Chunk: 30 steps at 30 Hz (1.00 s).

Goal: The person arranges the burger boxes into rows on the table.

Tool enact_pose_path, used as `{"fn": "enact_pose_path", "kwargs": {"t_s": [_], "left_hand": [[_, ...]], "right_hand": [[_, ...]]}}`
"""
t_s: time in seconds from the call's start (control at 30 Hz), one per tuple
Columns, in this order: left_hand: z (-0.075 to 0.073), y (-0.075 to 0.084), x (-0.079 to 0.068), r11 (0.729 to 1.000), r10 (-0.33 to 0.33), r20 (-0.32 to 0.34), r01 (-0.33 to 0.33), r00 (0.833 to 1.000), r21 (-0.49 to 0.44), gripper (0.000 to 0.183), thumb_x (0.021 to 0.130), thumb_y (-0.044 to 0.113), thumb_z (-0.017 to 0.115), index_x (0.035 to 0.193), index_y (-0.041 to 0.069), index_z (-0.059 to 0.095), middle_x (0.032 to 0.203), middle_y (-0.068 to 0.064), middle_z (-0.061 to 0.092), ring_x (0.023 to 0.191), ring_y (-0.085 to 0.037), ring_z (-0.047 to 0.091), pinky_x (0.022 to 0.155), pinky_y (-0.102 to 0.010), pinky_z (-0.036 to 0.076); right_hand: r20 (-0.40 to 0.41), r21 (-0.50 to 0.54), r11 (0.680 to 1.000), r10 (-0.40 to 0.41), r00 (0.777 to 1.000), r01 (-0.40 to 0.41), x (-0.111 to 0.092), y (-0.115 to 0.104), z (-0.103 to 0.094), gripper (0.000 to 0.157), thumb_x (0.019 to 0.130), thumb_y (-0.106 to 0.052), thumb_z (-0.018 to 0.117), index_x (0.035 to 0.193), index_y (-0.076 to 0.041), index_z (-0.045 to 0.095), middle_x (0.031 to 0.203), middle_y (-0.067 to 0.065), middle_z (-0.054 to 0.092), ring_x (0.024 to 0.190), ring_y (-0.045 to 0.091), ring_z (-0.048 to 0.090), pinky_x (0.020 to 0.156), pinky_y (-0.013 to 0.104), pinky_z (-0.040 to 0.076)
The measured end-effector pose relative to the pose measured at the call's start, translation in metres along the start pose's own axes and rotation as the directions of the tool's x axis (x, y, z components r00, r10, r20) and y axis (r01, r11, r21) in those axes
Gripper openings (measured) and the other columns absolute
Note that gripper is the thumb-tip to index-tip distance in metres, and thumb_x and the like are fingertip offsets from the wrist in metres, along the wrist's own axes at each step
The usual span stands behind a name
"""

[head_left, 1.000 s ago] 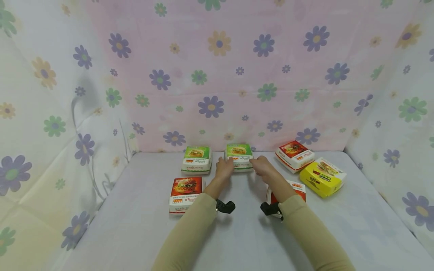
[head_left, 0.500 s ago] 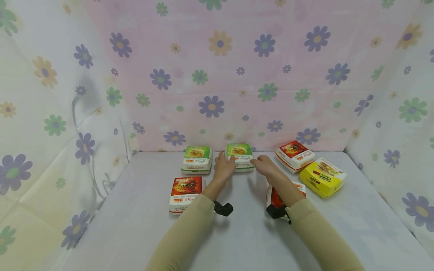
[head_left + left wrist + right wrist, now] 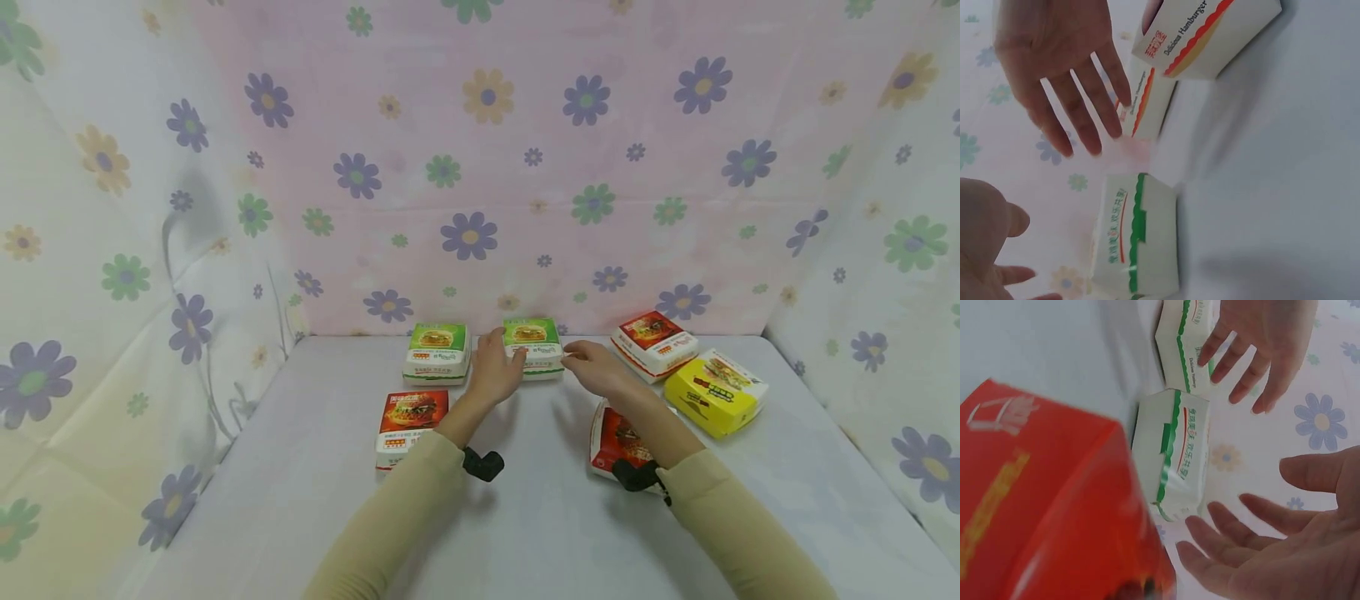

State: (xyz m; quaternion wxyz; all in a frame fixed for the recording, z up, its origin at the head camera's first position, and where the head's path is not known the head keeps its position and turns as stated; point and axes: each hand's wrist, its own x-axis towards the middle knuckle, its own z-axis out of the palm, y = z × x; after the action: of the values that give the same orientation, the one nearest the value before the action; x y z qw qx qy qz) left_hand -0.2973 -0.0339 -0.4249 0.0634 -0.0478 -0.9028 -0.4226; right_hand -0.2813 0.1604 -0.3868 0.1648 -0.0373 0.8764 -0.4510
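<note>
The middle green-and-white burger box (image 3: 532,333) stands near the back of the table, between my two hands. My left hand (image 3: 495,372) is at its left side, fingers extended and thumb apart from them. At the right side, a little away from the box, is my right hand (image 3: 606,372). In the right wrist view the right hand (image 3: 1291,544) has spread, relaxed fingers with nothing in them. The left wrist view shows the same green box (image 3: 1154,244) below the right hand (image 3: 1054,50), with part of the left hand (image 3: 982,237) at the lower left.
Another green box (image 3: 437,340) stands to the left, with a red box (image 3: 408,412) in front. On the right are a red box (image 3: 618,442) partly under my right forearm, a back red box (image 3: 652,337) and a yellow box (image 3: 716,392). Flowered cloth (image 3: 480,167) encloses the table.
Both hands have loosened and drawn apart from the middle green box, the left hand opening its fingers and the right shifting rightward. The boxes have stayed in place.
</note>
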Motion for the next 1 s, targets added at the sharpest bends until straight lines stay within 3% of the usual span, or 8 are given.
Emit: {"fn": "enact_pose_path", "kwargs": {"t_s": [0.17, 0.37, 0.63, 0.77, 1.0], "left_hand": [[-0.011, -0.001, -0.002, 0.994, 0.083, 0.078, -0.088, 0.993, 0.058, 0.052, 0.105, 0.026, 0.056, 0.149, 0.0, 0.045, 0.149, -0.025, 0.043, 0.135, -0.046, 0.044, 0.11, -0.058, 0.04], [-0.019, 0.0, -0.008, 0.987, 0.129, 0.175, -0.144, 0.976, 0.077, 0.053, 0.105, 0.028, 0.057, 0.152, 0.005, 0.044, 0.154, -0.021, 0.04, 0.14, -0.041, 0.041, 0.113, -0.056, 0.038], [-0.028, 0.006, -0.021, 0.962, 0.225, 0.265, -0.256, 0.938, 0.089, 0.052, 0.105, 0.027, 0.057, 0.152, 0.008, 0.045, 0.149, -0.016, 0.046, 0.136, -0.036, 0.046, 0.108, -0.053, 0.044], [-0.028, 0.009, -0.029, 0.962, 0.236, 0.314, -0.268, 0.92, 0.062, 0.052, 0.106, 0.028, 0.057, 0.152, 0.009, 0.044, 0.154, -0.015, 0.042, 0.141, -0.035, 0.042, 0.111, -0.053, 0.042], [-0.019, 0.012, -0.044, 0.968, 0.221, 0.367, -0.248, 0.904, 0.028, 0.053, 0.106, 0.033, 0.056, 0.153, 0.013, 0.043, 0.155, -0.01, 0.043, 0.143, -0.027, 0.042, 0.116, -0.048, 0.039]], "right_hand": [[0.02, -0.033, 0.997, -0.073, 0.997, 0.074, -0.007, 0.005, -0.006, 0.05, 0.109, -0.031, 0.046, 0.152, -0.005, 0.044, 0.155, 0.019, 0.044, 0.143, 0.041, 0.04, 0.112, 0.061, 0.038], [0.038, -0.073, 0.988, -0.137, 0.99, 0.139, -0.021, 0.011, -0.015, 0.045, 0.109, -0.028, 0.048, 0.147, -0.004, 0.051, 0.152, 0.02, 0.047, 0.139, 0.041, 0.044, 0.109, 0.06, 0.041], [0.043, -0.109, 0.975, -0.189, 0.981, 0.193, -0.045, 0.024, -0.028, 0.041, 0.108, -0.029, 0.053, 0.143, -0.009, 0.054, 0.146, 0.016, 0.053, 0.136, 0.04, 0.048, 0.104, 0.057, 0.048], [0.033, -0.15, 0.957, -0.246, 0.969, 0.248, -0.059, 0.03, -0.036, 0.041, 0.108, -0.029, 0.053, 0.142, -0.007, 0.055, 0.145, 0.019, 0.054, 0.135, 0.043, 0.048, 0.104, 0.059, 0.047], [0.009, -0.21, 0.946, -0.251, 0.968, 0.248, -0.078, 0.043, -0.049, 0.045, 0.107, -0.031, 0.054, 0.145, -0.007, 0.052, 0.147, 0.021, 0.053, 0.136, 0.049, 0.045, 0.103, 0.067, 0.043]]}}
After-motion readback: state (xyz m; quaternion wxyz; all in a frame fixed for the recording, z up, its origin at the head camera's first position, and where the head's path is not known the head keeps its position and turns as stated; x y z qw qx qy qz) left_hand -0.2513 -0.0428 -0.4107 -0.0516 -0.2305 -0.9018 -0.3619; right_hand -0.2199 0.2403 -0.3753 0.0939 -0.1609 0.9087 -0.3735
